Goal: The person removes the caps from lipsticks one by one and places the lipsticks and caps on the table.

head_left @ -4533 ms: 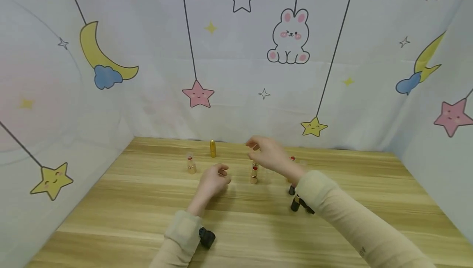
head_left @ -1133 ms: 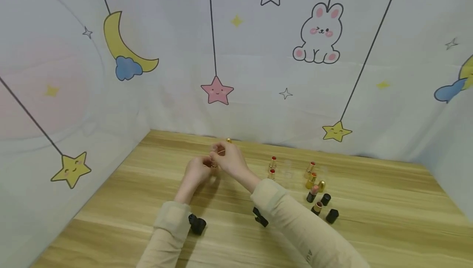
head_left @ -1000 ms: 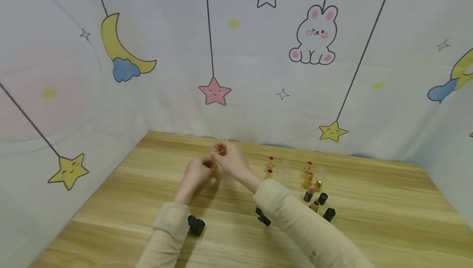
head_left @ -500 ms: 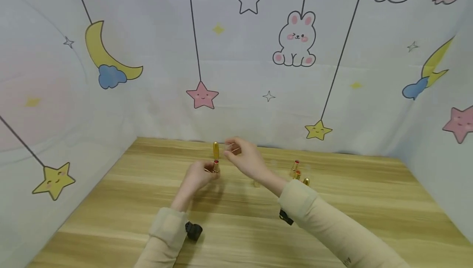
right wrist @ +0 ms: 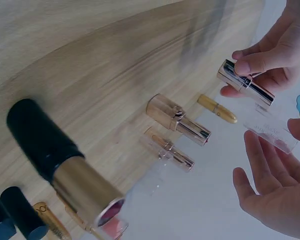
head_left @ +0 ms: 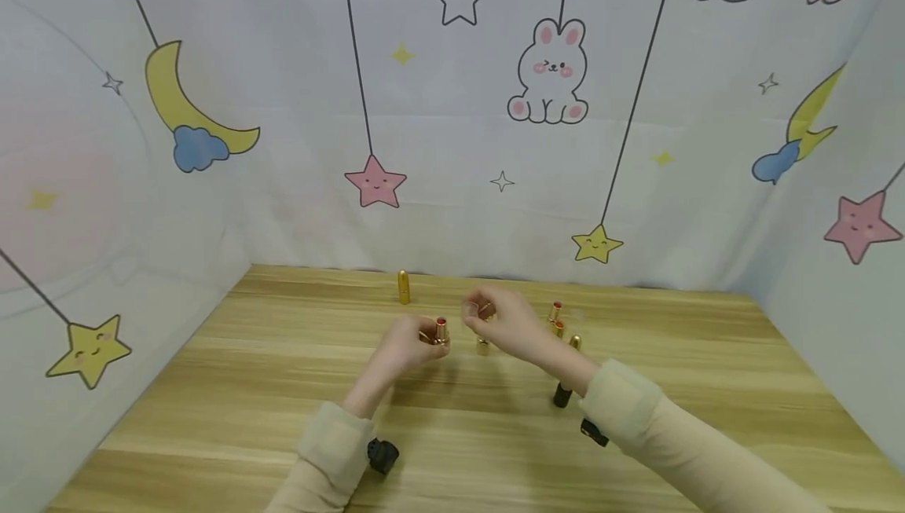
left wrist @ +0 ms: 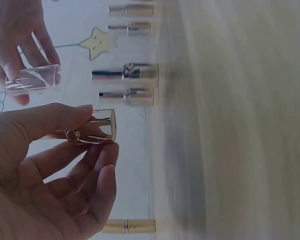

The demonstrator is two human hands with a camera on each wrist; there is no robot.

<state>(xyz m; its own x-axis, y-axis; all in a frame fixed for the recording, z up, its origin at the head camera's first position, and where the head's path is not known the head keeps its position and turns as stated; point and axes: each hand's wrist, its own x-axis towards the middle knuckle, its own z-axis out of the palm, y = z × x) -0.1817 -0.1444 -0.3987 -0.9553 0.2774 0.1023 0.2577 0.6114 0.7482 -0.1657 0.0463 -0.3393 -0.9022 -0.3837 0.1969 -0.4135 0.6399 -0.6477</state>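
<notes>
My left hand (head_left: 406, 344) grips an uncapped lipstick (head_left: 441, 331) by its shiny gold base, keeping it upright with the red tip up. In the right wrist view that lipstick (right wrist: 246, 82) is held just off the table. To its right, my right hand (head_left: 512, 324) pinches a clear lipstick cap (right wrist: 270, 132) between thumb and fingers, apart from the lipstick. The left wrist view also shows the see-through cap (left wrist: 34, 80). Two gold-based lipsticks stand uncapped near the hands, one (right wrist: 165, 112) in front of the other (right wrist: 172, 155); my right hand partly hides them in the head view.
A closed gold lipstick (head_left: 404, 287) stands at the back left. On the right are several more, among them a black-based lipstick (right wrist: 65, 160), a gold bullet-shaped cap (head_left: 576, 342) and red-tipped lipsticks (head_left: 556, 311). A printed curtain (head_left: 452, 238) borders the wooden table (head_left: 247, 395).
Both hands, empty at first, met at the clear-capped lipstick on the left. The cap came off in my right hand; both hands then moved right, the lipstick in my left.
</notes>
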